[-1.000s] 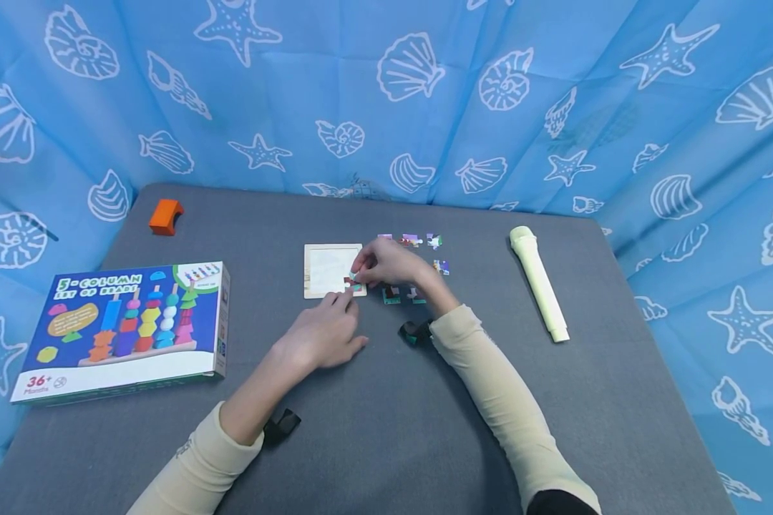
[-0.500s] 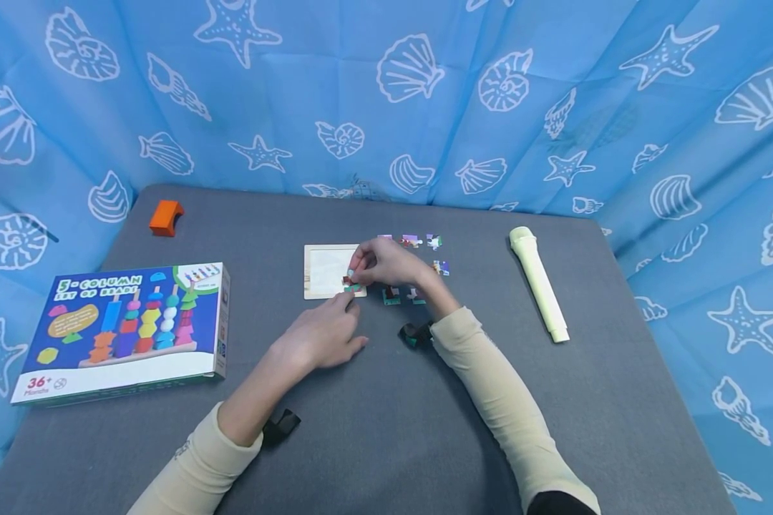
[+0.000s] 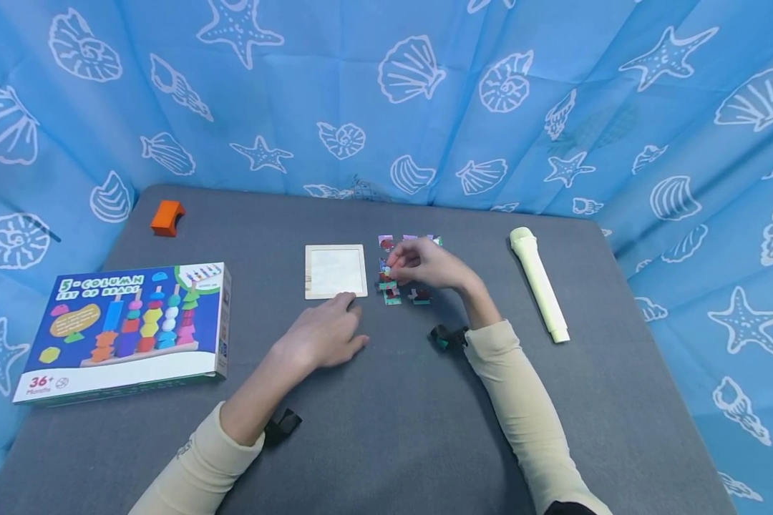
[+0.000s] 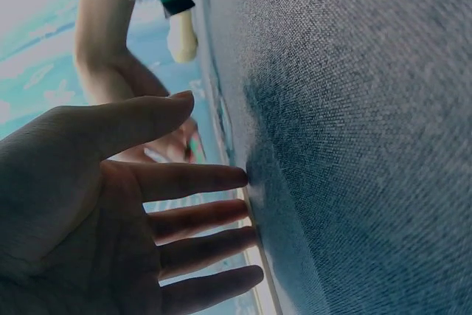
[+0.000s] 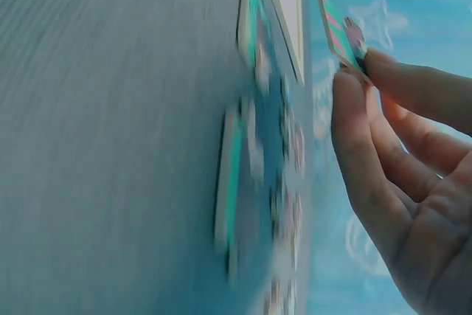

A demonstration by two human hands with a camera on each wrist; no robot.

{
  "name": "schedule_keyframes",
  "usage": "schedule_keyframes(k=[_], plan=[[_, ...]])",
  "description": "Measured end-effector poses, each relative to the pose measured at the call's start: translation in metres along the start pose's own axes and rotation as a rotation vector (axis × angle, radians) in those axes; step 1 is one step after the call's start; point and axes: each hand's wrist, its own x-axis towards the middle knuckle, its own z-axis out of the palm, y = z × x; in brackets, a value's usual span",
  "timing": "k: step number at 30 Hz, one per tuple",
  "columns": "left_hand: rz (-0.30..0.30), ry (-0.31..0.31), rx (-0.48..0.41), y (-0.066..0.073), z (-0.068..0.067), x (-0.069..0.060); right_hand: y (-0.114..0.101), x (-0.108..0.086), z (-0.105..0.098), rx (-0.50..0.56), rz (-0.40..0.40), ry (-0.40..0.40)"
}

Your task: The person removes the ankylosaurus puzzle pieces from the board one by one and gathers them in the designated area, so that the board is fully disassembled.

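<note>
My right hand [image 3: 433,265] pinches a jigsaw puzzle piece [image 5: 341,35] between thumb and fingertips, its edge green and pink in the right wrist view. It hovers over a cluster of loose puzzle pieces [image 3: 419,295], partly hiding them. Left of the cluster lies a square wooden puzzle frame [image 3: 308,275] with a bare white inside. At the frame's near edge, the fingertips of my left hand [image 3: 325,333] rest. The left wrist view shows those fingers [image 4: 199,245] straight, with nothing in them.
A boxed bead set [image 3: 122,329] lies at the left, with an orange arched block [image 3: 166,217] behind it. To the right is a pale yellow toy microphone [image 3: 538,282]. A blue shell-patterned curtain [image 3: 361,93] borders the grey table.
The right hand has lifted the puzzle piece out of the frame's lower right corner and carried it right, over the loose pieces. My left hand stays in place.
</note>
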Motion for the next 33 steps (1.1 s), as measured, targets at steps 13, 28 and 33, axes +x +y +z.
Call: schedule_keyframes(k=[13,28,33], plan=[[0.004,0.019,-0.002,0.002,0.002,0.000,0.044,-0.052,-0.045,0.024,0.106,0.022],[0.004,0.013,-0.007,0.001,0.001,0.000,0.056,-0.056,-0.050,-0.005,0.199,0.010],[0.004,0.007,-0.005,0.001,0.001,0.000,0.058,-0.057,-0.051,-0.011,0.212,0.002]])
